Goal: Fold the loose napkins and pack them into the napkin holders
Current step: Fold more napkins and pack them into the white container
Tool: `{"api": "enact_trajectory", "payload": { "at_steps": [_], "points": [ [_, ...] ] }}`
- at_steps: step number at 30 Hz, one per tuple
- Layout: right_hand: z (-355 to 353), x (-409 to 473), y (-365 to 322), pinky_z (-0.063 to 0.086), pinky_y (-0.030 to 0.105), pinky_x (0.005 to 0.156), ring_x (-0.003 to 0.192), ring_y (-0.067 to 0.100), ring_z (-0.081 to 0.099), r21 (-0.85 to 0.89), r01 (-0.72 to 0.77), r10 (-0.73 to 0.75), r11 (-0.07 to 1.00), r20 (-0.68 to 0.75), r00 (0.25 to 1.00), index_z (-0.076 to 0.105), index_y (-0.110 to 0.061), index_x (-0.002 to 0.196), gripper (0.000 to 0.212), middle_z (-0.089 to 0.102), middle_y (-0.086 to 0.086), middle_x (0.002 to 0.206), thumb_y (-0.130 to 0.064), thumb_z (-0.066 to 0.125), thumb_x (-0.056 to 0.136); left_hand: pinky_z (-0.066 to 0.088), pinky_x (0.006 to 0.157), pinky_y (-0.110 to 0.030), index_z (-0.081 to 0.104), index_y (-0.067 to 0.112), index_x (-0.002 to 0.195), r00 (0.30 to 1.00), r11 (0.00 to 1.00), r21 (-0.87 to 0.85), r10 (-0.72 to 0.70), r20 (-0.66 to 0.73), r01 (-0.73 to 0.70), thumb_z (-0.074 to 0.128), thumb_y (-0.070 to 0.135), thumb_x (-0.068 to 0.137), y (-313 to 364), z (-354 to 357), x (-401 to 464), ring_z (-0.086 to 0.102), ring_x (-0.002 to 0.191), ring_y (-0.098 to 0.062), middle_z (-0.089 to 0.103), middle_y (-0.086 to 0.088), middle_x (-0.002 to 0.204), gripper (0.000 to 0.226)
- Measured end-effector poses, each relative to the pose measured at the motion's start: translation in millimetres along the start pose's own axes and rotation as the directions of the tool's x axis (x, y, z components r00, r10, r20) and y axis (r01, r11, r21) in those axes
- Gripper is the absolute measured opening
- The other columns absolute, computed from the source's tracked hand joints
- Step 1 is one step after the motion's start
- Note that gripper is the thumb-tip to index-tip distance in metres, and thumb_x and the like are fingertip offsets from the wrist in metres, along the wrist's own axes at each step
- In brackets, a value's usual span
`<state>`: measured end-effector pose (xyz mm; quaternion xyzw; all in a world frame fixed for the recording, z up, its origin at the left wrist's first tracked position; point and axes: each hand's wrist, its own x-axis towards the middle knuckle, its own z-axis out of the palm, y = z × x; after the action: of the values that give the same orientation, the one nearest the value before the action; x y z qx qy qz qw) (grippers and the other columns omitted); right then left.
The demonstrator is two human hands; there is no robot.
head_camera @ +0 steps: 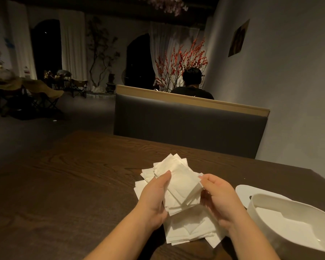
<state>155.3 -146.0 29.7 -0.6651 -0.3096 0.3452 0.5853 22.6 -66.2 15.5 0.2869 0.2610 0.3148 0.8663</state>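
Gripping a stack of folded white paper napkins (178, 182) from both sides, left hand (155, 199) and right hand (219, 198) work beside an open white plastic napkin holder (270, 203) on a dark wooden table (64, 184).

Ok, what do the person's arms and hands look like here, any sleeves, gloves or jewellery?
Both forearms are bare as far as the frame shows: no sleeves in view. The left hand and right hand wear no gloves, and no rings, watch or bracelet show on the visible sides. Fingernails look short and unpainted, though the dim light makes this hard to confirm.
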Motion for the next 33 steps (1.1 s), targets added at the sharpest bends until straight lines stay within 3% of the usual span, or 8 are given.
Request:
{"api": "enact_trajectory", "payload": {
  "at_steps": [6,11,14,19,22,25,28,33],
  "points": [
    [-0.6,0.1,-0.5,0.054,0.036,0.071,0.083,0.025,0.066,-0.01,0.002,-0.002,1.0,-0.002,1.0,0.072,-0.004,0.091,0.027,0.073,0.015,0.092,-0.025,0.057,0.099,0.059,0.078,-0.049,0.057,0.012,0.117,1.0,1.0,-0.006,0.014,-0.017,-0.014,0.052,0.023,0.103,-2.8,-0.4,0.6,0.075,0.084,-0.037,0.076,-0.02,0.095,0.018],
    [7.4,-5.5,-3.1,0.052,0.047,0.097,0.105,0.029,0.068,0.245,-0.113,0.088,0.963,0.109,0.99,0.069,-0.011,0.109,0.035,0.076,0.01,0.1,-0.039,0.051,0.1,0.053,0.09,-0.054,0.061,0.005,0.112,1.0,0.994,-0.112,-0.013,-0.024,0.011,0.051,0.027,0.103,-3.0,3.1,-3.3,0.072,0.093,-0.042,0.075,-0.025,0.099,0.025],
    [14.2,-8.2,1.7,0.057,0.048,0.089,0.098,0.032,0.071,0.151,-0.02,-0.001,0.988,0.134,0.991,0.067,-0.01,0.113,0.027,0.075,0.011,0.101,-0.026,0.067,0.091,0.048,0.101,-0.059,0.061,0.0,0.119,1.0,0.971,-0.24,-0.025,-0.008,0.023,0.052,0.031,0.102,-5.5,9.1,-5.1,0.068,0.104,-0.046,0.071,-0.03,0.108,0.037],
    [2.2,-19.8,4.2,0.058,0.051,0.086,0.096,0.026,0.072,-0.019,0.107,-0.106,0.994,0.057,0.993,0.067,-0.019,0.114,0.03,0.076,0.003,0.101,-0.014,0.074,0.086,0.057,0.089,-0.053,0.063,0.017,0.113,0.979,0.975,0.095,0.203,0.011,-0.203,0.057,0.023,0.099,-6.6,7.9,-15.1,0.073,0.093,-0.033,0.077,-0.014,0.096,0.016],
    [-21.0,-36.8,9.1,0.058,0.046,0.088,0.097,0.02,0.072,-0.063,0.144,-0.142,0.988,0.043,0.989,0.068,-0.023,0.112,0.029,0.076,-0.002,0.102,-0.01,0.071,0.087,0.06,0.084,-0.043,0.065,0.024,0.115,0.934,0.827,0.435,0.314,0.167,-0.356,0.066,0.016,0.093,-9.5,-5.7,-25.8,0.073,0.098,-0.022,0.075,-0.005,0.109,0.023],
    [-40.6,-60.4,20.5,0.059,0.034,0.085,0.094,0.01,0.071,-0.153,0.177,-0.175,0.972,0.026,0.984,0.067,-0.023,0.112,0.03,0.076,-0.008,0.1,-0.003,0.067,0.089,0.058,0.091,-0.037,0.063,0.029,0.116,0.906,0.586,0.69,0.281,0.317,-0.424,0.074,0.017,0.088,-16.8,-10.7,-34.2,0.069,0.105,-0.011,0.073,0.008,0.113,0.032],
    [-56.9,-83.4,31.9,0.054,0.016,0.073,0.09,0.002,0.07,-0.191,0.243,-0.25,0.951,-0.012,0.968,0.067,-0.021,0.108,0.032,0.076,-0.009,0.099,0.004,0.065,0.088,0.057,0.093,-0.033,0.061,0.032,0.118,0.873,0.444,0.752,0.247,0.421,-0.488,0.069,0.018,0.093,-33.2,-2.6,-46.0,0.068,0.104,-0.004,0.071,0.016,0.11,0.03],
    [-78.5,-110.8,60.2,0.058,0.033,0.086,0.1,0.013,0.07,-0.163,0.208,-0.219,0.964,-0.054,0.974,0.062,-0.02,0.114,0.037,0.074,-0.005,0.105,-0.003,0.074,0.084,0.048,0.102,-0.023,0.029,0.049,0.14,0.857,0.312,0.801,0.253,0.449,-0.512,0.066,0.025,0.095,-73.0,4.2,-61.1,0.059,0.112,0.002,0.057,0.018,0.125,0.063]
  ]
}}
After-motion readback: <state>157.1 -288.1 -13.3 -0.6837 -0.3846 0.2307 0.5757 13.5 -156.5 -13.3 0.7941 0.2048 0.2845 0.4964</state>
